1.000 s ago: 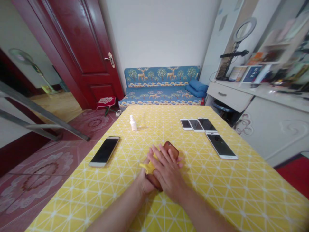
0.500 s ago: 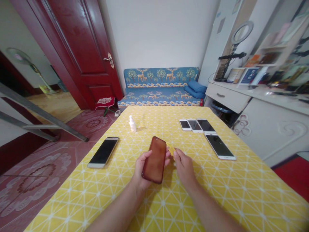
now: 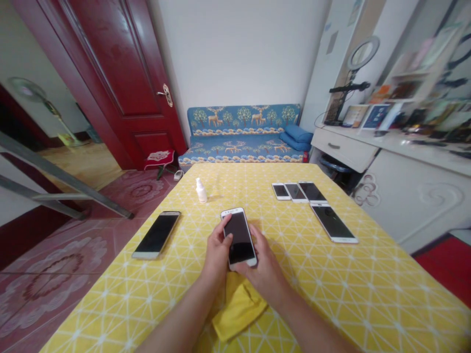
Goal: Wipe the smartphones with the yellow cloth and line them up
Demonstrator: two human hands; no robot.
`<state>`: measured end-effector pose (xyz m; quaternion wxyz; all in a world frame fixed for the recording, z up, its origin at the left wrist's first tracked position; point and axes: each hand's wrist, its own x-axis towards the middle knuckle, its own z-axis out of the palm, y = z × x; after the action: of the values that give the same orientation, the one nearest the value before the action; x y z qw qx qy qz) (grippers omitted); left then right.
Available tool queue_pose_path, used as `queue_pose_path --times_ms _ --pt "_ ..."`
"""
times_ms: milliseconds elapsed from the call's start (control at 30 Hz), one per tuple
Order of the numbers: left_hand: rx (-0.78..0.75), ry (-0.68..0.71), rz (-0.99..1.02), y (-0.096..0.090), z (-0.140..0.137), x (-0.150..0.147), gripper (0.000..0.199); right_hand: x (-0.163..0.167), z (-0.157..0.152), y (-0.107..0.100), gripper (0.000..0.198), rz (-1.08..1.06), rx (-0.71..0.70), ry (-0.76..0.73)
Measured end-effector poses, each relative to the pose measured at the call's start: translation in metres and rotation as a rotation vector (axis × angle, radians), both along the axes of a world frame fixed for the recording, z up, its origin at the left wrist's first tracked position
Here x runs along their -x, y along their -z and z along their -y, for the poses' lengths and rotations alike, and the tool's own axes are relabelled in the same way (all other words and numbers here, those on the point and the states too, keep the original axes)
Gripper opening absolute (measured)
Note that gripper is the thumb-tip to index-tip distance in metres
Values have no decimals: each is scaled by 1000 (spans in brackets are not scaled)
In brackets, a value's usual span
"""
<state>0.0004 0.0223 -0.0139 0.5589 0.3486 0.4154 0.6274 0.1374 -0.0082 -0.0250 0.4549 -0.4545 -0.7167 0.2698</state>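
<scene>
Phone turned screen-up, held in both hands over the cloth

The white phone [image 3: 239, 238], half a second ago showing its brown back in the left hand alone, now faces up with its dark screen; the left hand [image 3: 217, 252] grips its left edge and the right hand [image 3: 263, 272] closes on its near right corner, so work appears to shift to the screen side. The yellow cloth [image 3: 237, 306] has dropped to the worktop [image 3: 368, 294] beneath the wrists. A gold-edged phone [image 3: 156, 234] lies to the left, a small white bottle [image 3: 201, 191] farther off, four phones [image 3: 312, 203] on the far right; nothing blocks the hands.
</scene>
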Motion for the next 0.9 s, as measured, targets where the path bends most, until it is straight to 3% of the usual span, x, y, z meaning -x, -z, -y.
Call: queue_pose_path --times_ms 100,267,433,633,900 --pt "-45 137 -11 5 5 -9 61 2 -2 5 95 79 35 109" --pt "-42 377 53 4 13 -16 71 1 -1 7 81 286 22 178" --pt "-110 526 -55 1 17 -16 70 -10 -9 2 71 529 75 280" --pt "-122 533 -239 5 17 -12 55 -38 -32 -6 68 747 226 407" --pt "-11 458 -150 -1 14 -11 37 -89 -66 -7 59 897 358 613"
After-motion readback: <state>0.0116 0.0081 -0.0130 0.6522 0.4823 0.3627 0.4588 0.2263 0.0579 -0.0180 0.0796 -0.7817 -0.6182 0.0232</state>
